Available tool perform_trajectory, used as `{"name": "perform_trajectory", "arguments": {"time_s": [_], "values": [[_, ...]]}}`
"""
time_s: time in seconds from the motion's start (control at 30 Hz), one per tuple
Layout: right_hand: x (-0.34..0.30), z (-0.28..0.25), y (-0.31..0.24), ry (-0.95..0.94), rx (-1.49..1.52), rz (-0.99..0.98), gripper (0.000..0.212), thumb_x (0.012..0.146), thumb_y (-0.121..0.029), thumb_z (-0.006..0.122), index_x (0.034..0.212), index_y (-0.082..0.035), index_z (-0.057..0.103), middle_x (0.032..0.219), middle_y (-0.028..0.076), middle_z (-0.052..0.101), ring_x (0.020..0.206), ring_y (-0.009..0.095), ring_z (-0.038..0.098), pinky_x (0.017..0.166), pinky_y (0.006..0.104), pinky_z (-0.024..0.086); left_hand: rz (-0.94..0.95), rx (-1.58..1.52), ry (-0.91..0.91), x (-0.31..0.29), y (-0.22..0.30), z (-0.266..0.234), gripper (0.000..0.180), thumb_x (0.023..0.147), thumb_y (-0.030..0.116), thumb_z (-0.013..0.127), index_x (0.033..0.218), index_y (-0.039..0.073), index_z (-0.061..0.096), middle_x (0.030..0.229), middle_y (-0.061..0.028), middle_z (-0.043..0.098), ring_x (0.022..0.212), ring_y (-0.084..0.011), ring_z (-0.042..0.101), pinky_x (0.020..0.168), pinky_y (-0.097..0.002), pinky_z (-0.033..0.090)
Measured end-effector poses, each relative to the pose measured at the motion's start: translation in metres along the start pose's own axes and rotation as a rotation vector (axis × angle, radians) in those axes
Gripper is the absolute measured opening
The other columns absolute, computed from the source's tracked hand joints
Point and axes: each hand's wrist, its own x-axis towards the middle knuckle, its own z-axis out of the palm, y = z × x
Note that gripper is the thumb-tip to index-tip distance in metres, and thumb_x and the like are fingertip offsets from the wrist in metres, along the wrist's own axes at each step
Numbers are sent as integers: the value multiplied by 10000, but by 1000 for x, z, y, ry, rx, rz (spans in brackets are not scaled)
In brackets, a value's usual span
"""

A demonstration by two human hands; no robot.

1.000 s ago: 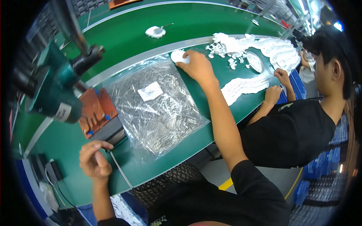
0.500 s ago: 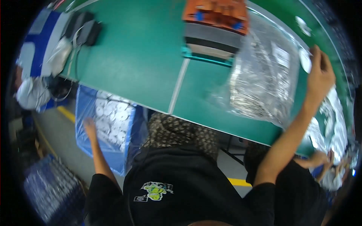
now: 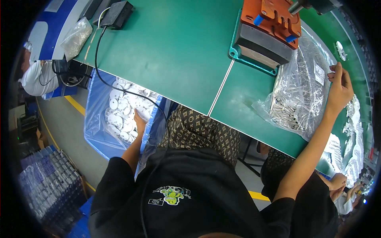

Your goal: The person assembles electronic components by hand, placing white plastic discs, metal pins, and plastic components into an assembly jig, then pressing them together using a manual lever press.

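Note:
My left hand (image 3: 140,121) reaches down among white plastic discs (image 3: 124,107) in a blue bin (image 3: 93,126) lined with clear film. Its thumb side shows, but the fingertips are hidden, so any grip is unclear. My right hand (image 3: 340,88) is raised at the far right, beside a clear bag (image 3: 313,91) of thin metal pins (image 3: 286,112). Loosely bent, its fingers are slightly apart with nothing visible between them. Just beyond them a white disc part (image 3: 340,50) lies on a green strip.
An orange and black fixture (image 3: 270,39) stands on the green table (image 3: 166,55). A black cable (image 3: 123,90) hangs from a black box (image 3: 119,15) across the bin. White parts (image 3: 352,139) and another person's hand (image 3: 337,181) are at right. Stacked trays (image 3: 53,180) stand lower left.
My left hand has gone from the bin's left side down into the discs. The white disc beside my right fingers no longer shows there. The whole view has shifted.

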Motion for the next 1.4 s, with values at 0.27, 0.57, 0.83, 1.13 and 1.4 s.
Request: {"name": "perform_trajectory", "arguments": {"time_s": [0.27, 0.57, 0.83, 1.13, 1.4], "values": [[2, -6, 5, -21, 6, -12, 237, 927, -178, 608, 886, 42, 688, 807, 81, 687, 654, 92, 588, 626, 231, 476, 25, 124, 92, 11, 31, -24, 1038, 675, 356, 846, 1413, -46, 237, 1395, -305, 277, 1309, -437, 296, 1102, -458, 270], [1, 4, -2, -37, 103, -17, 222, 928, -159, 609, 900, 47, 685, 801, 86, 682, 643, 86, 579, 607, 221, 462, 233, 264, -13, 137, -40, 4, 1187, 571, 469, 858, 1433, -24, 208, 1406, -287, 303, 1297, -441, 303, 1063, -467, 307], [-6, -3, 0, -40, 56, 18, 259, 926, -203, 619, 875, 42, 687, 778, 53, 663, 639, 71, 546, 599, 211, 440, 223, 304, 69, 109, 45, 50, 439, 784, 325, 640, 1110, 33, 604, 1142, -249, 583, 1103, -430, 512, 910, -498, 432], [-9, 6, -13, -80, 12, 10, 252, 923, -211, 622, 832, 16, 684, 757, 18, 645, 655, 50, 512, 616, 192, 405, 374, 260, -144, 119, 10, 41, 362, 874, 252, 532, 1147, 18, 569, 1041, -280, 621, 958, -497, 572, 799, -519, 462], [-10, 7, -13, -99, 63, 16, 252, 919, -213, 629, 831, 18, 681, 763, 18, 654, 651, 48, 512, 613, 193, 407, 8, 296, -187, 109, 25, 46, 464, 919, 357, 470, 1274, 58, 473, 1105, -284, 612, 1037, -497, 561, 842, -503, 465]]}}
